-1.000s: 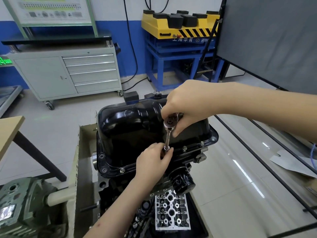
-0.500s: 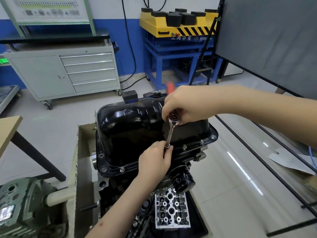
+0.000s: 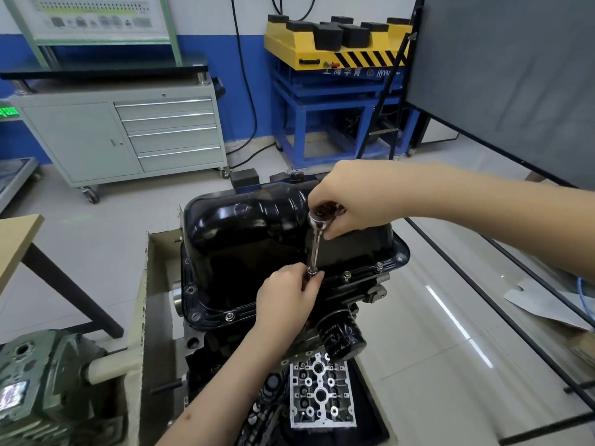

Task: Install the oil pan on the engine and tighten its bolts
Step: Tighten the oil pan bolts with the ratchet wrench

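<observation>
Green cast-metal motor housing (image 3: 35, 384): rough, matt, at the lower left corner, beside the cardboard box.
Cardboard box (image 3: 143, 317): tan, open-topped, frayed left wall; holds the engine.
Engine (image 3: 206, 346): dark cast block standing in the box, its bolt-hole faces exposed below the pan.
Oil pan (image 3: 244, 233): glossy black pressed steel, rounded dome at the left, flat well at the right; seated on top of the engine, flange ringed with small bright hex bolts (image 3: 230, 316) along its near edge.
Left hand (image 3: 286, 300): grip closed, fingertips pinching the lower end of the ratchet at the near flange edge.
Ratchet (image 3: 315, 246): slim chrome shaft, upright with a slight tilt, round head on top.
Right hand (image 3: 344, 201): grip closed round the ratchet head, above the pan's right half.
Oil filter (image 3: 341, 336): black ribbed cylinder, under the flange's right end.
Open tiled floor (image 3: 434, 333), pale and reflective, lies right of the engine.
</observation>
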